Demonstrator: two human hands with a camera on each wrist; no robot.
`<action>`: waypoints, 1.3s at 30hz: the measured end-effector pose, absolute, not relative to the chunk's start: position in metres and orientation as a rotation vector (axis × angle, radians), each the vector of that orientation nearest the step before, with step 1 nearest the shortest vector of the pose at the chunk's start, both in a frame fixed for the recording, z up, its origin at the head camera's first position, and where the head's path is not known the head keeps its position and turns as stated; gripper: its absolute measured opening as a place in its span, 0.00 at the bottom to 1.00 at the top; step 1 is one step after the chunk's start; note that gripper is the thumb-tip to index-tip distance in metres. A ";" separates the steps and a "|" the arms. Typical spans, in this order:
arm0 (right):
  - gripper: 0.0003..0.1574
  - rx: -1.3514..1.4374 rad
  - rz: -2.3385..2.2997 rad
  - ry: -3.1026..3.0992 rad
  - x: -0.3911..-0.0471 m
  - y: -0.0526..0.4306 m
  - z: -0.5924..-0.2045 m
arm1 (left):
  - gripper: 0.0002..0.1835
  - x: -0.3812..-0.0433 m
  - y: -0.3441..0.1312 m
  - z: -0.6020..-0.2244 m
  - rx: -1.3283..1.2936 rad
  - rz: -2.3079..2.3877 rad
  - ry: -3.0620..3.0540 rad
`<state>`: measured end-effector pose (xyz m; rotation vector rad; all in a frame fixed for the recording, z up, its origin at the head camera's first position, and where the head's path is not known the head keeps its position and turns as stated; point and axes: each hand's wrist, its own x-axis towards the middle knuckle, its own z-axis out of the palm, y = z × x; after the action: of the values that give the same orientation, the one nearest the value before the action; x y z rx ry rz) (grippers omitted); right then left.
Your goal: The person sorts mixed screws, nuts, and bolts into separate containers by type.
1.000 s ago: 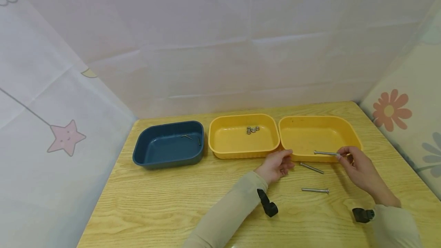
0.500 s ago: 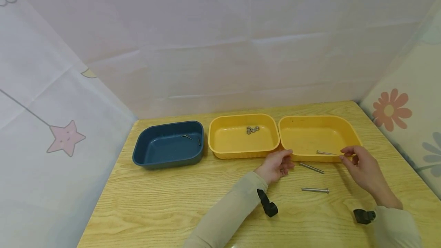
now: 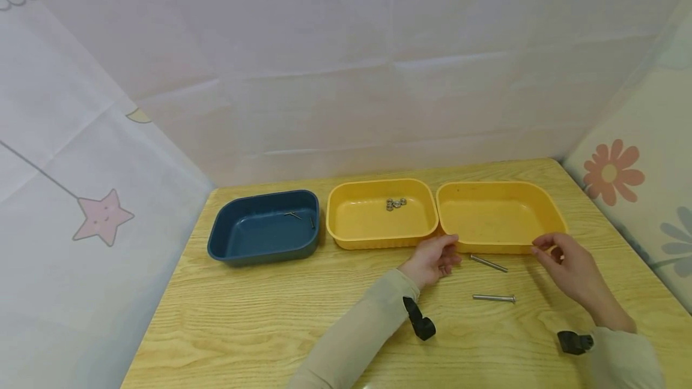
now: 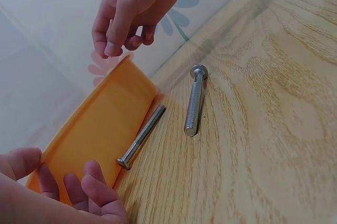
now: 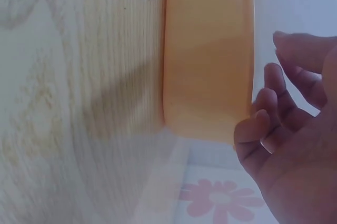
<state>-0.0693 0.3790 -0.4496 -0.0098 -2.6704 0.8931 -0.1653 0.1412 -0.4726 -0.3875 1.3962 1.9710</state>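
My left hand [image 3: 431,259] pinches the front left rim of the right yellow bin [image 3: 497,248], thumb over the edge and fingers outside in the left wrist view. At that bin's front right corner, my right hand [image 3: 567,266] hovers by the rim, its fingers loosely bent and nothing between thumb and forefinger. No bolt shows inside this bin; the front wall hides part of its floor. Two silver bolts lie on the table between the hands: one bolt [image 4: 141,137] close along the bin's front, the other bolt [image 4: 195,100] nearer me.
Left of that bin stands a second yellow bin [image 3: 354,221] with several nuts [image 3: 397,203] in it. Farther left, a dark blue bin [image 3: 254,236] contains a few small brass-coloured screws [image 3: 294,215]. Patterned cloth walls [image 3: 303,107] enclose the wooden table [image 3: 243,323] at the back and sides.
My right hand has let go of a bolt, which dropped into the right yellow bin and is now out of sight. My left hand stays on the rim.
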 end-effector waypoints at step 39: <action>0.12 0.372 1.176 -2.893 -0.054 0.361 -0.482 | 0.06 -0.166 0.143 -0.477 -0.397 1.985 1.401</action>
<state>-0.0543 0.3609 -0.4816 0.3716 -2.8928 1.1764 -0.1657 0.1430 -0.4772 -0.3968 1.4007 1.9852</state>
